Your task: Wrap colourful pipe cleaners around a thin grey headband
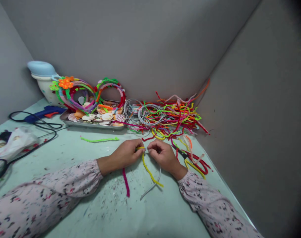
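Note:
My left hand and my right hand meet at the middle of the pale green table, both pinched closed. Between them they hold a thin grey headband with a yellow pipe cleaner at its top end. The yellow strand hangs down toward me and the grey band curves below it. A pink pipe cleaner pokes out from under my left hand and lies on the table.
A pile of coloured pipe cleaners and grey headbands lies at the back corner. A metal tray holds shells and wrapped headbands. A blue glue gun, black cables, a plastic bag, a green pipe cleaner.

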Available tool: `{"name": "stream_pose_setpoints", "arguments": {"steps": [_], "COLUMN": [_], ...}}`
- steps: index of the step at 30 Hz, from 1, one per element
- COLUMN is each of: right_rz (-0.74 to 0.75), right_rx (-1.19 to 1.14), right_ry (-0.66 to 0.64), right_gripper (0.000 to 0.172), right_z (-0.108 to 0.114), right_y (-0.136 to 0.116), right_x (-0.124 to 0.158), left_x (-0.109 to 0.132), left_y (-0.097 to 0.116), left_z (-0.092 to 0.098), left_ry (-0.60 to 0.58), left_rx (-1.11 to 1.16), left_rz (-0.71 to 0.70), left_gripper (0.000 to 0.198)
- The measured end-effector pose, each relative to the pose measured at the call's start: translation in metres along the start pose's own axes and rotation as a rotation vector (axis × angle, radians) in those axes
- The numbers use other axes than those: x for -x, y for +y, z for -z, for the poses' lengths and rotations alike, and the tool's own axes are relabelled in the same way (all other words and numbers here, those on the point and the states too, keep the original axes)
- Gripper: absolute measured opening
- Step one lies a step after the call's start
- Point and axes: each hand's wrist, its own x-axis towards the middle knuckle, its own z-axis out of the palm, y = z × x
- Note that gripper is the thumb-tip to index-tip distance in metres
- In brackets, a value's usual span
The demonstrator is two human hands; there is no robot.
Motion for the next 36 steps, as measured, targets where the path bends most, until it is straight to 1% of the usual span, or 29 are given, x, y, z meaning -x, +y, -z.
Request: {"name": "stream_pose_setpoints", "arguments": {"steps": [10, 13, 16, 19, 22, 25, 28, 30, 32, 36], "right_rz": [-0.010, -0.034, -0.073, -0.124, -0.163, -0.199, -0.287, -0.332, -0.324, -0.219], "right_rx": [-0.059, -0.079, -0.099, -0.149, -0.214, -0.335, -0.480, -0.507, -0.471, -0.364], "right_ry": [0.001, -0.002, 0.025, 0.066, 0.075, 0.052, 0.037, 0.035, 0.000, -0.102], "right_gripper": [0.011, 0.011, 0.011, 0.009, 0.007, 0.012, 0.020, 0.021, 0.020, 0.021], "right_z": [0.000, -0.001, -0.001, -0.001, 0.000, 0.001, 0.003, 0.003, 0.003, 0.004], "right_y": [-0.003, -0.001, 0.003, 0.006, 0.007, 0.007, 0.009, 0.011, 0.010, 0.004], "right_x": [-0.001, 0.000, -0.001, -0.001, -0.002, -0.003, -0.005, -0.007, -0.008, -0.008], "left_x": [0.001, 0.000, -0.001, -0.001, -0.001, -0.001, -0.001, -0.001, -0.002, -0.002], "left_y": [0.001, 0.001, 0.001, 0.001, 0.001, 0.001, 0.002, 0.002, 0.002, 0.002], "left_z": [0.001, 0.001, 0.002, 0.003, 0.004, 0.004, 0.003, 0.002, 0.001, 0.000], "left_ry": [0.033, 0.019, -0.001, 0.028, 0.065, 0.068, 0.058, 0.068, 0.083, 0.072], "left_rx": [-0.035, 0.017, 0.088, 0.116, 0.142, 0.245, 0.417, 0.498, 0.533, 0.562], "left_rz": [-0.009, 0.011, 0.029, 0.048, 0.067, 0.115, 0.174, 0.198, 0.215, 0.220], "left_gripper": [0.016, 0.017, 0.017, 0.020, 0.021, 0.019, 0.018, 0.017, 0.018, 0.018]}}
